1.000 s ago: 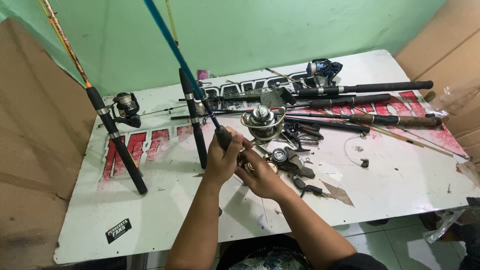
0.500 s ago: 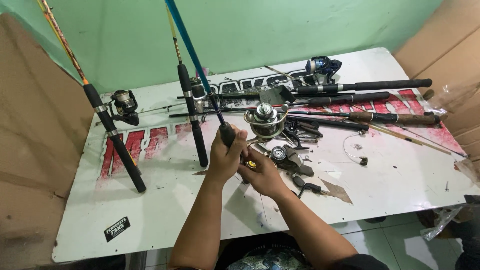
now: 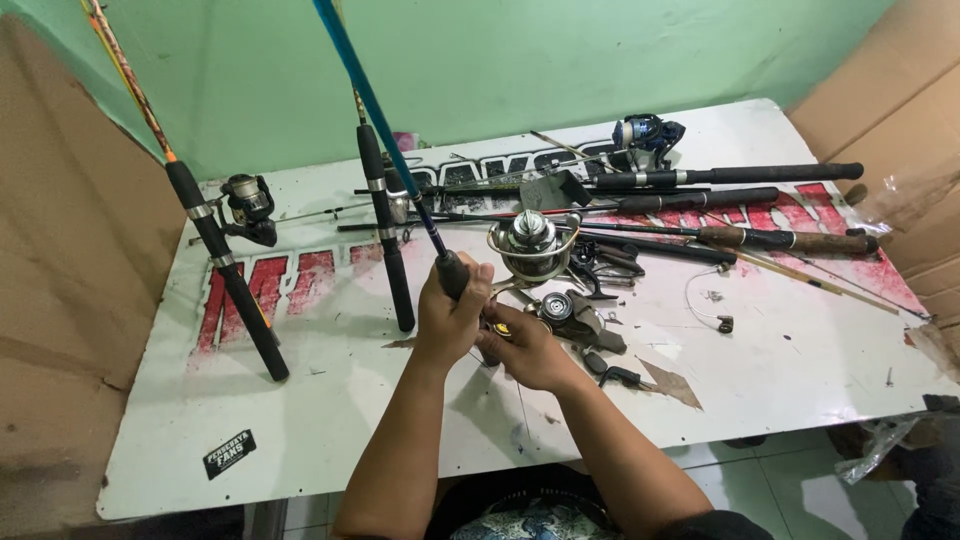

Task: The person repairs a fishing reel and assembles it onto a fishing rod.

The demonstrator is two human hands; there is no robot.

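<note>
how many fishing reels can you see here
5, maybe more hidden in the clutter: one on the left rod, one silver by the left hand, one dark by the right hand, one blue at the back, one behind the middle rod.

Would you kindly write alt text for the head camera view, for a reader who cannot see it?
A person's left hand grips the dark handle of a blue fishing rod that slants up out of frame, while the right hand works at its base beside a silver spinning reel. Around them a white table holds more rods, reels and small parts, before a green wall.
</note>
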